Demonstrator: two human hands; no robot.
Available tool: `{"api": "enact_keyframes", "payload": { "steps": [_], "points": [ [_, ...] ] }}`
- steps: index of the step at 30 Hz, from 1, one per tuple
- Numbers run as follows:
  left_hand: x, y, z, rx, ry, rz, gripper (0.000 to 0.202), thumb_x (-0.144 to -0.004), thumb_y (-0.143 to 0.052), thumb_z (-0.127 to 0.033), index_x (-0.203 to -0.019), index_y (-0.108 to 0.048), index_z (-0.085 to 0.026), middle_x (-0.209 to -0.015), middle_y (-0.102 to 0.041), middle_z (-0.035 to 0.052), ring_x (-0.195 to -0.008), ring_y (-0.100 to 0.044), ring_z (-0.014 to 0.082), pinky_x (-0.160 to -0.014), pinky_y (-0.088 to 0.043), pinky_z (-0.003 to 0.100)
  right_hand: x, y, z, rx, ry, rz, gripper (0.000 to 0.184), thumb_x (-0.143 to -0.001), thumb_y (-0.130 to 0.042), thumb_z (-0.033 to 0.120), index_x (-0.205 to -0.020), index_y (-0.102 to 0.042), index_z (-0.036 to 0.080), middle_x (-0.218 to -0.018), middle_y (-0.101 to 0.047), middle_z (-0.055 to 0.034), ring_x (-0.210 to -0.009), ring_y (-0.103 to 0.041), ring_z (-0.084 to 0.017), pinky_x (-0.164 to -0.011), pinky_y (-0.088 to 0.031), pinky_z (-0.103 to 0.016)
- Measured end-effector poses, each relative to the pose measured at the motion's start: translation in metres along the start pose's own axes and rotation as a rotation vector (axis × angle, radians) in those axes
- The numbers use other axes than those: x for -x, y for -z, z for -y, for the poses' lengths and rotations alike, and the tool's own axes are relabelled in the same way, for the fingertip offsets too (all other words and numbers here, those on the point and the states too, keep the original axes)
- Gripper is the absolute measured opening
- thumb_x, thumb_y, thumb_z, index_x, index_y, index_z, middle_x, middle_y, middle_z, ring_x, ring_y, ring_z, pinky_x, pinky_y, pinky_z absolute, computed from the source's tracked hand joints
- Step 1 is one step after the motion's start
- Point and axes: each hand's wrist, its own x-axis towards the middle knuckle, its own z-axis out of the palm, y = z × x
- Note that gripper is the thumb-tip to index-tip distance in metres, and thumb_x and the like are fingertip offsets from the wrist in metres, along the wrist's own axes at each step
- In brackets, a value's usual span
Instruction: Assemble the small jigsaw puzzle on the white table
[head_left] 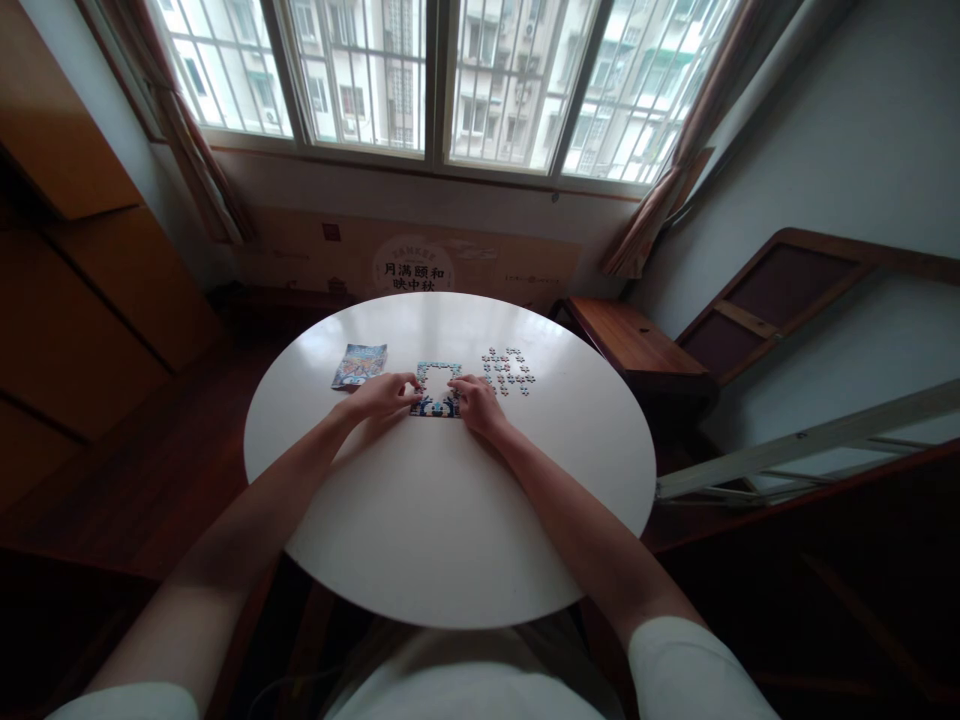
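The jigsaw puzzle (437, 409) lies flat, its joined border framing a bare middle, and well beyond it stands a wide barred window (433, 100) with buildings outside. Under the puzzle spreads a round white table (450, 520). Beyond the puzzle, low on the wall, is a banner (409, 248) with large printed characters; a wooden bench (630, 335) stands beyond it to the right, well apart. At the puzzle's left edge is the left hand (384, 393), thumb and forefinger curved toward each other; whether a piece sits between their tips, I cannot tell. At its right edge is the right hand (481, 402), fingers bent and bunched over the border; I cannot tell whether they grip anything. Left of the puzzle lies a packet (361, 366) with a colourful picture. Right of the puzzle, near the right hand, loose pieces (505, 367) are spread out.
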Motion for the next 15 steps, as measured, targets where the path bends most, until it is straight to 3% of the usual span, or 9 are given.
{"api": "enact_keyframes", "payload": {
  "steps": [15],
  "points": [
    [0.0003,0.001,-0.0012,-0.018,0.005,0.014,0.044,-0.084,-0.054,-0.055,-0.111,-0.065,-0.022,-0.064,-0.06,-0.0018,-0.058,-0.053,0.0151,-0.055,-0.029,0.024,0.0001,-0.0029,-0.0021,-0.011,0.002,-0.013,0.027,-0.089,-0.055,0.015,-0.105,-0.075,0.022,-0.121,-0.065,-0.009,-0.113,-0.055,-0.024,-0.102,-0.042,-0.038]
  ]
}}
